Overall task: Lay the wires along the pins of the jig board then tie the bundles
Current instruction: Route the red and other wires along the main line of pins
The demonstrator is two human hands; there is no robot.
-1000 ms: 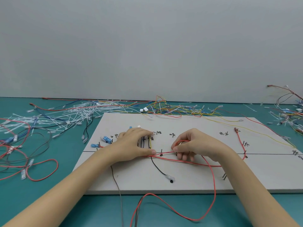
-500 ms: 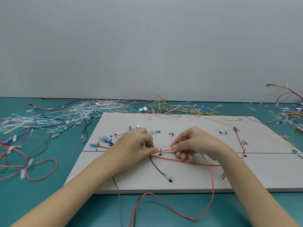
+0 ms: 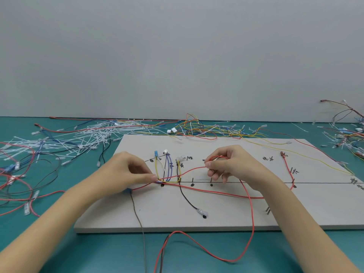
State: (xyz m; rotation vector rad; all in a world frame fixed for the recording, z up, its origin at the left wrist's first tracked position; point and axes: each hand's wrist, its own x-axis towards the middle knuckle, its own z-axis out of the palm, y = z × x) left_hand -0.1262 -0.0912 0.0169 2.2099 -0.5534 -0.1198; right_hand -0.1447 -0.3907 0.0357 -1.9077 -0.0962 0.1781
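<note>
We see thin red insulated wire (image 3: pixel 194 168) running left-right across flat grey jig board (image 3: pixel 226 211). Left hand (image 3: pixel 126 171) pinches it left of 3 dark pins (image 3: pixel 192 179); right hand (image 3: pixel 230 164) pinches it just above them, nearer.

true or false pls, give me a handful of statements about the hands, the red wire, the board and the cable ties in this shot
1. Both hands pinch the red wire. True: the left hand pinches it near the yellow and purple loops, the right hand further along.
2. The jig board is bare of wires. False: several wires already lie on it, among them a black wire.
3. The white cable ties lie on the table left of the board. True.
4. The red wire stays wholly on the board. False: it loops off the near edge onto the teal table.
5. The right hand lies flat on the board. False: its fingers are curled round the wire.
</note>
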